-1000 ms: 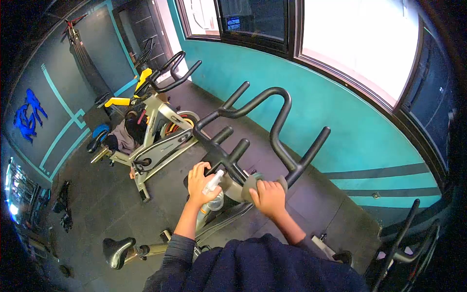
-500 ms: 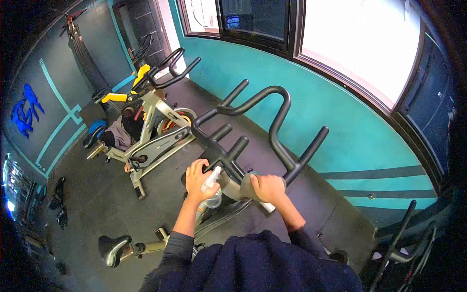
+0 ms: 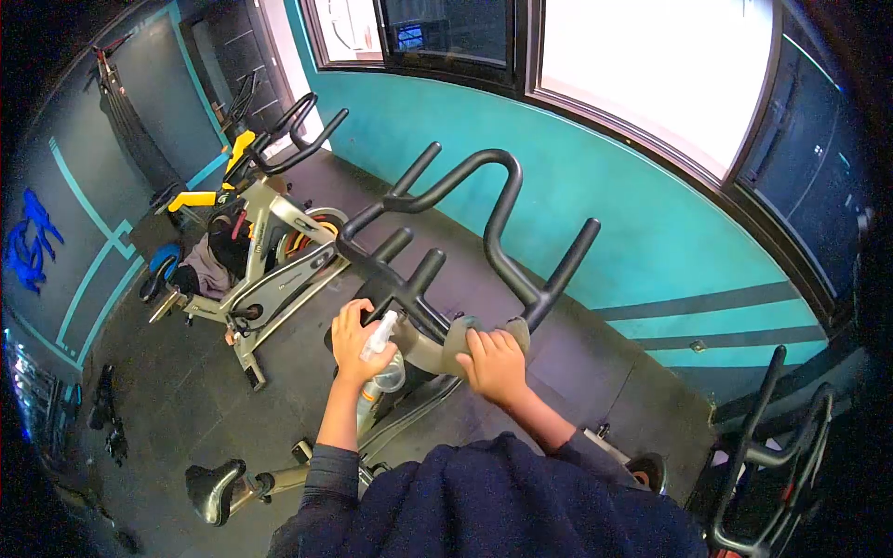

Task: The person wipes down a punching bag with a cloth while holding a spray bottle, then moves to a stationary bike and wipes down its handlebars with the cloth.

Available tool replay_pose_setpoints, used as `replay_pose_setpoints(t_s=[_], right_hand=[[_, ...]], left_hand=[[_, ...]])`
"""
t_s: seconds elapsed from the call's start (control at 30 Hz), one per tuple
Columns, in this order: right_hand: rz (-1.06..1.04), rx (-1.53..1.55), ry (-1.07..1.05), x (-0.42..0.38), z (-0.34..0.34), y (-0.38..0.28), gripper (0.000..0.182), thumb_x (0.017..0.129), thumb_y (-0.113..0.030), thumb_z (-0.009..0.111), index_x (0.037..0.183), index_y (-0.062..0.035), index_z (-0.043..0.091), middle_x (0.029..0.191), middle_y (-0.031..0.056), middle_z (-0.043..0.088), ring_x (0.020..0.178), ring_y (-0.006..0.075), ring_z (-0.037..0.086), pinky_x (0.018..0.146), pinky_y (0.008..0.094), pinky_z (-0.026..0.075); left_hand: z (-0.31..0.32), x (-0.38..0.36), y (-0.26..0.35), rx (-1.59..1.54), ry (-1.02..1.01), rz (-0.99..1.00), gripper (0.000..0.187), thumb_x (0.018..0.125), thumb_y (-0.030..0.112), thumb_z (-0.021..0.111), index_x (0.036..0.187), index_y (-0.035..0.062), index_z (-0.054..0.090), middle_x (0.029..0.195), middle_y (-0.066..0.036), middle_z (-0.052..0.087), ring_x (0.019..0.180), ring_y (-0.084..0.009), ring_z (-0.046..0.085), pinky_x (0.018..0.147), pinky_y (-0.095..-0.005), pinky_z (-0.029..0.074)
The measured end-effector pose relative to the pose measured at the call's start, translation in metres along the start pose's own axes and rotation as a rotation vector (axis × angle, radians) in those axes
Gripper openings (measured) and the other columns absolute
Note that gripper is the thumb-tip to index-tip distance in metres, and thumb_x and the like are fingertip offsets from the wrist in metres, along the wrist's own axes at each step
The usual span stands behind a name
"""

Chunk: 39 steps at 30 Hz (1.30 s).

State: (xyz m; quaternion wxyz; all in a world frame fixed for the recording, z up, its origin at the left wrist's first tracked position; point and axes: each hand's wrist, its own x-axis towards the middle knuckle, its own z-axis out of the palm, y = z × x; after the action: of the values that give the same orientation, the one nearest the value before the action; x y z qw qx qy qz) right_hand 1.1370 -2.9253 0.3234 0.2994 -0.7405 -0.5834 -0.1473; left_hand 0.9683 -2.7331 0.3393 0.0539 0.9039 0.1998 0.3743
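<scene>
My left hand (image 3: 352, 342) is closed around the neck of a clear spray bottle (image 3: 391, 374) with a white trigger head, just left of the exercise bike's centre post. My right hand (image 3: 498, 365) grips a grey-green cloth (image 3: 458, 342) against the lower bar of the black handlebar (image 3: 507, 209). Its fingers lie over the cloth, which partly hides the bar. The bike's saddle (image 3: 216, 490) is at the lower left, and my dark top covers much of its frame.
A second exercise bike (image 3: 279, 219) with a yellow part stands further left. Behind it is a grey and dark cloth-like shape (image 3: 209, 265), partly hidden. Another black handlebar (image 3: 763, 456) is at the lower right. A teal wall (image 3: 595, 205) with windows runs behind.
The view has shifted, so the scene sits further left. My right hand has turned, its fingers now pointing up over the cloth, and more of the cloth shows. My left hand still holds the bottle.
</scene>
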Motion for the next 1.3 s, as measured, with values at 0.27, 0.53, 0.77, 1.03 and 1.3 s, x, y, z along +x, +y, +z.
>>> replay_pose_setpoints(t_s=[0.27, 0.53, 0.77, 1.03, 1.3], right_hand=[[0.273, 0.104, -0.786, 0.069, -0.013, 0.022, 0.071, 0.095, -0.055, 0.018, 0.091, -0.004, 0.067, 0.086, 0.023, 0.066, 0.086, 0.0401, 0.063, 0.078, 0.0494, 0.049], [-0.119, -0.012, 0.183, -0.006, 0.002, 0.008, 0.045, 0.081, -0.041, 0.061, 0.103, -0.0019, 0.059, 0.088, 0.0125, 0.063, 0.087, 0.0311, 0.059, 0.089, 0.0423, 0.044], [0.141, 0.038, -0.368, 0.03, -0.013, 0.012, 0.038, 0.09, -0.039, 0.046, 0.091, -0.006, 0.065, 0.079, 0.0159, 0.066, 0.078, 0.0324, 0.064, 0.079, 0.0424, 0.048], [0.162, 0.064, -0.546, 0.05, -0.011, 0.025, 0.049, 0.095, -0.043, 0.031, 0.091, -0.0087, 0.066, 0.071, 0.0182, 0.065, 0.068, 0.0365, 0.064, 0.065, 0.0486, 0.049], [-0.06, 0.094, 0.085, -0.011, -0.003, 0.017, 0.029, 0.087, -0.03, 0.057, 0.099, -0.0041, 0.061, 0.097, 0.0154, 0.064, 0.094, 0.0306, 0.059, 0.092, 0.0404, 0.042]], left_hand=[[0.003, -0.002, -0.004, 0.053, -0.024, -0.015, 0.039, 0.051, 0.034, 0.062, 0.084, 0.0141, 0.069, 0.109, -0.008, 0.049, 0.106, -0.0284, 0.047, 0.081, -0.0392, 0.037], [0.001, 0.0, 0.0, 0.041, -0.036, -0.014, 0.038, 0.051, 0.032, 0.062, 0.084, 0.0139, 0.07, 0.108, -0.009, 0.049, 0.108, -0.0283, 0.046, 0.081, -0.0394, 0.036], [0.003, 0.002, 0.001, 0.083, -0.043, -0.002, 0.04, 0.051, 0.033, 0.062, 0.085, 0.0144, 0.07, 0.108, -0.009, 0.048, 0.109, -0.0282, 0.045, 0.081, -0.0393, 0.036], [0.003, -0.001, -0.002, 0.101, -0.045, -0.017, 0.042, 0.053, 0.035, 0.061, 0.088, 0.0144, 0.071, 0.108, -0.008, 0.048, 0.108, -0.027, 0.045, 0.081, -0.038, 0.036], [0.0, -0.002, -0.003, 0.076, -0.056, 0.008, 0.042, 0.053, 0.035, 0.061, 0.089, 0.0142, 0.071, 0.11, -0.008, 0.048, 0.107, -0.0276, 0.046, 0.08, -0.0387, 0.037]])
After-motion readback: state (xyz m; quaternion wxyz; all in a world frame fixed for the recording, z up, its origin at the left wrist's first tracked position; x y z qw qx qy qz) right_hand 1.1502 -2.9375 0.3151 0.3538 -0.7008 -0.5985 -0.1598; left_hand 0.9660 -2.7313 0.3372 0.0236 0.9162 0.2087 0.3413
